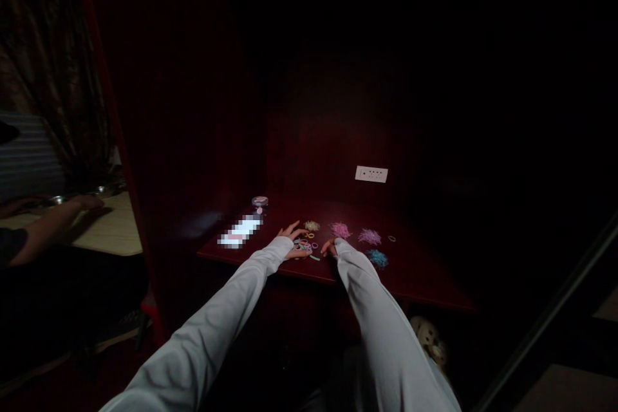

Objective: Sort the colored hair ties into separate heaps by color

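Note:
Small coloured hair ties (pixel 304 245) lie in a loose heap near the table's front edge. My left hand (pixel 292 233) is spread around that heap, fingers on the far side and thumb on the near side. To the right of the heap, my right hand (pixel 329 246) is curled with its fingers bent together and pointing down. Whatever it may hold is too small to make out. Beyond the hands are piles of thin bands: yellow (pixel 311 226), pink (pixel 340 230) and purple (pixel 369 236). A blue pile (pixel 377 259) lies right of my right wrist.
A bright, blurred-out rectangle (pixel 240 231) and a round clear container (pixel 259 201) are on the left of the dark red table (pixel 410 277). A socket plate (pixel 371 174) is on the back wall. Past the left partition, another person's arm (pixel 53 226) rests over a pale table.

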Action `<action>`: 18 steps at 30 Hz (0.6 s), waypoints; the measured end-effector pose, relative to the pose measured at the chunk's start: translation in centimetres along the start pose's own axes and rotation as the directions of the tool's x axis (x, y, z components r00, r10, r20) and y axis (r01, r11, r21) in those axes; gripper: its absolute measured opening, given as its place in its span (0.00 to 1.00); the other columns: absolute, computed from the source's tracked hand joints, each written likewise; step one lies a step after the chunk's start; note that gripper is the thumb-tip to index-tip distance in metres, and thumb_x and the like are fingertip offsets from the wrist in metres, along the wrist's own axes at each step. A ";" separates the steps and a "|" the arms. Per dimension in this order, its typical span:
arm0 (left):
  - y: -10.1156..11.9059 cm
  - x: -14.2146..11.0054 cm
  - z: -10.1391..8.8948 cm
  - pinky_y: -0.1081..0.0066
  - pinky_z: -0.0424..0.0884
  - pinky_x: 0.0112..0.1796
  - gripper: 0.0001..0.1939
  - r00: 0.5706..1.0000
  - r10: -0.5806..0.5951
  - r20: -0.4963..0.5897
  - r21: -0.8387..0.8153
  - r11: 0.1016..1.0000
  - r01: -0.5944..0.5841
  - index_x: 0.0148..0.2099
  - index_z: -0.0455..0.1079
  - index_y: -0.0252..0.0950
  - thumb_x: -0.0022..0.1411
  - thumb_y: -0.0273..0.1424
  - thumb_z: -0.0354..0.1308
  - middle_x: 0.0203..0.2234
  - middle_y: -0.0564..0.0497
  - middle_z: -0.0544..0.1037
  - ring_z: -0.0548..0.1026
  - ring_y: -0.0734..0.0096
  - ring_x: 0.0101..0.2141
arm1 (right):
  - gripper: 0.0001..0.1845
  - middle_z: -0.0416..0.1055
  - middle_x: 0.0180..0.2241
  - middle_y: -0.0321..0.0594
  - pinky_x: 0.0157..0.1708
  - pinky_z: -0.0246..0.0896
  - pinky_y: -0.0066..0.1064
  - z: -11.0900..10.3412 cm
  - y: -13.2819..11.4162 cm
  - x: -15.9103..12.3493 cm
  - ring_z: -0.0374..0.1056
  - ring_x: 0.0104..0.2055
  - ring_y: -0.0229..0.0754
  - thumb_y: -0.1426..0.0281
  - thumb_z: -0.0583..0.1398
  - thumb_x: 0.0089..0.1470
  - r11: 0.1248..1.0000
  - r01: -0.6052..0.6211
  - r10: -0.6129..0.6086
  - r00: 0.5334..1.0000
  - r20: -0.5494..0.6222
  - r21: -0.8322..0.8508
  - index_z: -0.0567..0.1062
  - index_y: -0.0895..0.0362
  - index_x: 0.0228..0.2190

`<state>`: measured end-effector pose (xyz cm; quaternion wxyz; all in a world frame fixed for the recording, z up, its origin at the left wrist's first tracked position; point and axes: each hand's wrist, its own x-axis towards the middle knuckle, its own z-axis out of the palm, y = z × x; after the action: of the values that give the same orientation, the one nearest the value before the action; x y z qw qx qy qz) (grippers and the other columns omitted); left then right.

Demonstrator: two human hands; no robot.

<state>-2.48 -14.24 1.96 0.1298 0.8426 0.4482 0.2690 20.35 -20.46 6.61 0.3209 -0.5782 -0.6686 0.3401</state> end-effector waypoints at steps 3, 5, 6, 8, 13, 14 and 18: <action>-0.4 0.3 0.5 0.42 0.58 0.69 0.37 1.000 0.014 -0.003 -0.034 0.999 -0.014 0.67 0.70 0.47 0.58 0.49 0.72 0.73 0.43 0.62 0.63 0.41 0.70 | 0.10 0.72 0.19 0.39 0.37 0.67 0.35 -0.2 -0.6 -0.1 0.68 0.27 0.44 0.78 0.57 0.42 1.000 -0.007 0.010 0.995 0.095 -0.029 0.72 0.55 0.15; -0.7 0.5 0.8 0.49 0.61 0.69 0.35 0.998 0.057 -0.011 -0.083 0.995 -0.057 0.66 0.71 0.46 0.60 0.48 0.71 0.71 0.43 0.66 0.65 0.45 0.70 | 0.11 0.73 0.19 0.38 0.38 0.68 0.34 0.0 -0.9 -0.3 0.69 0.28 0.43 0.79 0.58 0.43 0.999 0.008 -0.003 0.991 0.133 -0.039 0.75 0.55 0.16; -0.9 0.5 1.0 0.51 0.62 0.69 0.33 0.997 0.072 -0.022 -0.111 0.991 -0.074 0.66 0.72 0.45 0.61 0.48 0.70 0.70 0.44 0.68 0.66 0.46 0.69 | 0.11 0.74 0.20 0.38 0.38 0.69 0.34 0.1 -1.1 -0.4 0.69 0.29 0.43 0.78 0.58 0.44 0.999 0.019 -0.014 0.990 0.139 -0.040 0.77 0.55 0.18; -1.1 0.7 1.2 0.54 0.62 0.69 0.30 0.995 0.090 -0.052 -0.168 0.981 -0.098 0.64 0.73 0.44 0.63 0.46 0.68 0.68 0.44 0.70 0.67 0.49 0.68 | 0.12 0.76 0.23 0.38 0.39 0.70 0.35 0.5 -1.2 -0.4 0.70 0.30 0.44 0.77 0.58 0.47 0.998 0.046 -0.041 0.992 0.119 -0.036 0.81 0.54 0.22; -0.7 0.7 1.2 0.57 0.62 0.69 0.24 0.985 0.127 -0.119 -0.298 0.941 -0.157 0.58 0.77 0.42 0.65 0.47 0.66 0.64 0.43 0.75 0.72 0.54 0.65 | 0.12 0.72 0.22 0.37 0.36 0.68 0.33 1.4 -1.2 0.4 0.68 0.28 0.41 0.79 0.57 0.50 0.995 0.090 -0.091 0.996 -0.021 -0.044 0.78 0.56 0.21; -0.6 0.7 1.0 0.57 0.62 0.69 0.23 0.984 0.125 -0.131 -0.311 0.937 -0.160 0.57 0.78 0.42 0.65 0.47 0.66 0.63 0.44 0.76 0.72 0.54 0.64 | 0.12 0.70 0.20 0.36 0.33 0.66 0.32 1.4 -1.1 0.5 0.65 0.26 0.40 0.79 0.57 0.50 0.994 0.092 -0.095 0.995 -0.043 -0.051 0.77 0.57 0.20; -0.3 0.7 0.6 0.57 0.63 0.68 0.18 0.986 0.080 -0.147 -0.297 0.947 -0.121 0.53 0.80 0.42 0.68 0.45 0.63 0.61 0.44 0.78 0.74 0.53 0.63 | 0.12 0.63 0.16 0.32 0.24 0.55 0.28 1.3 -0.8 0.8 0.56 0.20 0.36 0.78 0.58 0.50 0.988 0.134 -0.144 0.981 -0.133 -0.081 0.75 0.57 0.20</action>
<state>-2.01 -13.48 1.63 0.2143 0.8143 0.3653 0.3969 18.71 -19.89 6.56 0.3685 -0.5634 -0.6952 0.2518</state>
